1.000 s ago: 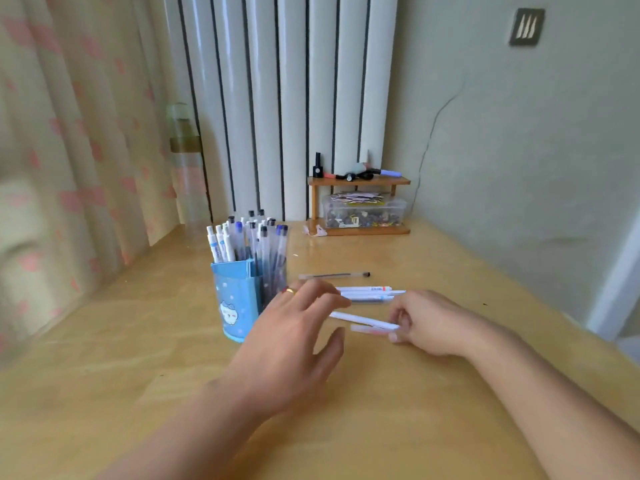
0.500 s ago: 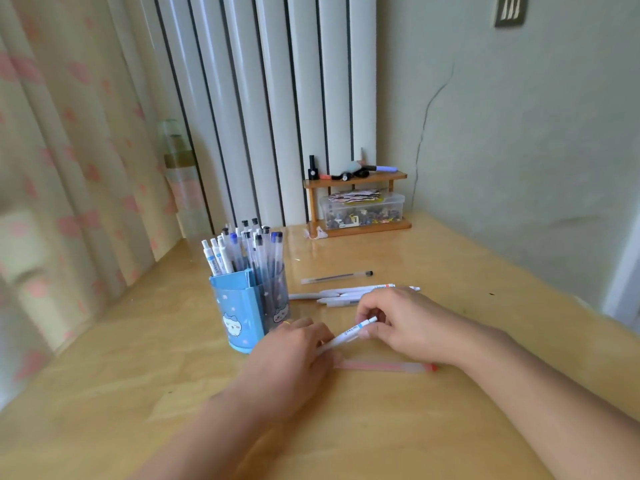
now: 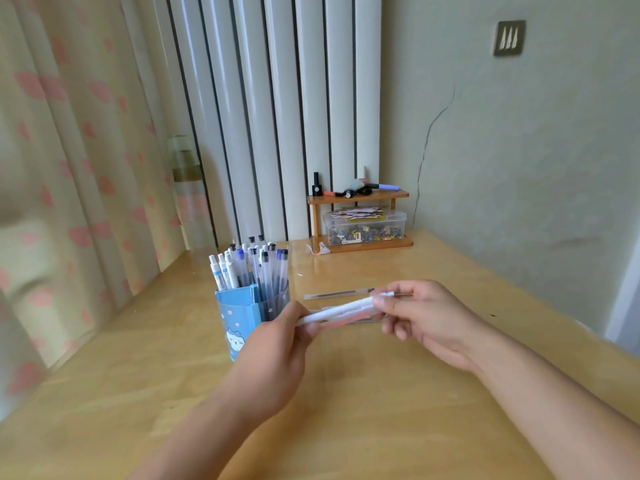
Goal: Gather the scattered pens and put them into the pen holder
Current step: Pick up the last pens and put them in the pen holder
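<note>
left hand point(image 3: 277, 344) and right hand point(image 3: 426, 320) each pinch one end of a bundle of pens point(image 3: 341, 311), held level just right of the crowded pen holder point(image 3: 242, 313); one clear pen point(image 3: 337, 293) lies on the desk point(image 3: 346, 410) behind; risk: loose pens slipping out when upended; packed holder may refuse them.

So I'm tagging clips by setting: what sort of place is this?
Probably a home desk corner: a wooden desk against a wall, a floral curtain beside it, and a blue pen holder full of pens.

White and pink pens point(image 3: 341, 312) bunched level beside blue, pen-filled holder point(image 3: 242, 315).
</note>
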